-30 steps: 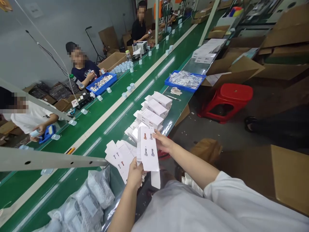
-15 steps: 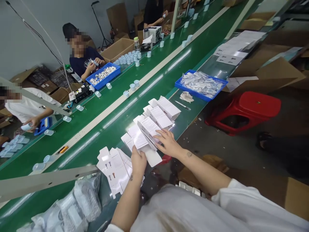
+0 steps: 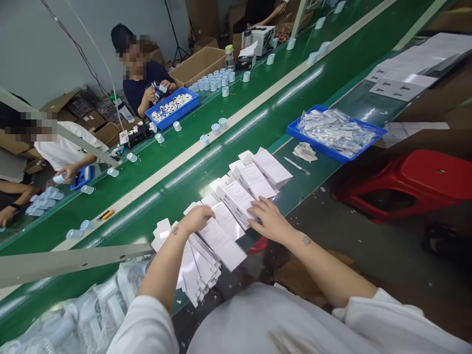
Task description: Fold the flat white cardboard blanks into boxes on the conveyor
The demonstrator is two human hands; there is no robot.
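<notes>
Fingers of the right hand are spread, tips at the near edge of a boxed white carton in a slanted row. The left hand curls over the upper end of a printed carton; whether it pinches this carton cannot be told. Flattened cartons lie fanned beside it. Beyond the row lie a pen, a crumpled tissue and a blue tray of packets. Across the green conveyor, a co-worker handles small parts.
</notes>
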